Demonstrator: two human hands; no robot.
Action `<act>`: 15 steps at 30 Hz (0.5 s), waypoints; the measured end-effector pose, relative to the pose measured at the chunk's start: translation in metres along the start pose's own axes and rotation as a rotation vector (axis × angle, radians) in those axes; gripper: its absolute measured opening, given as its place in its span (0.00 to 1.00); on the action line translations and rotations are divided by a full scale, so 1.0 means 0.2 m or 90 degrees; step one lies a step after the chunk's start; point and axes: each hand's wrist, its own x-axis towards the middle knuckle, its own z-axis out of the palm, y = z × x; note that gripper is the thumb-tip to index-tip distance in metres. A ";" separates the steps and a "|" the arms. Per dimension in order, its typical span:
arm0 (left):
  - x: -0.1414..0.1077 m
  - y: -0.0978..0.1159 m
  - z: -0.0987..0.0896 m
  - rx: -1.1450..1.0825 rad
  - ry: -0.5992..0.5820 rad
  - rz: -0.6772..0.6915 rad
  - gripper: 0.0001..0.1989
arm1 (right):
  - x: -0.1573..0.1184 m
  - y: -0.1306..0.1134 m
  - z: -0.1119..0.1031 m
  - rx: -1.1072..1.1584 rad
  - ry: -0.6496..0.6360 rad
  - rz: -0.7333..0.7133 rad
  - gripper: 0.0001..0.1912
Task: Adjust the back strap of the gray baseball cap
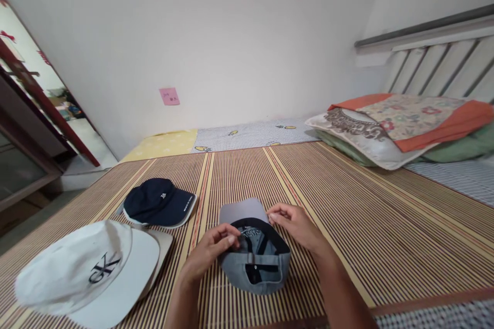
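A blue-grey baseball cap lies upside down on the woven mat, its inside facing up. Its pale grey brim points away from me, and the back strap is on the near side. My left hand is closed at the cap's left edge, thumb and fingers over the dark sweatband. At the right side, where brim meets crown, my right hand has its fingertips pinched on the edge. To the left sit a white cap with black letters, over another light brim, and a navy cap.
A striped bamboo mat covers the bed. Pillows and an orange-edged floral cloth lie at the back right, near a slatted headboard. A white wall with a pink note stands behind; a doorway opens at the left.
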 end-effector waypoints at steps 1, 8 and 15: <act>-0.01 0.01 0.00 0.003 0.039 0.018 0.17 | -0.01 0.02 -0.02 -0.007 0.032 -0.003 0.13; -0.25 0.18 0.12 -0.002 0.169 0.081 0.17 | -0.25 0.23 -0.13 -0.155 0.210 0.063 0.17; -0.56 0.20 0.69 -0.108 -0.208 0.048 0.09 | -0.62 0.42 0.03 -0.416 0.316 0.013 0.11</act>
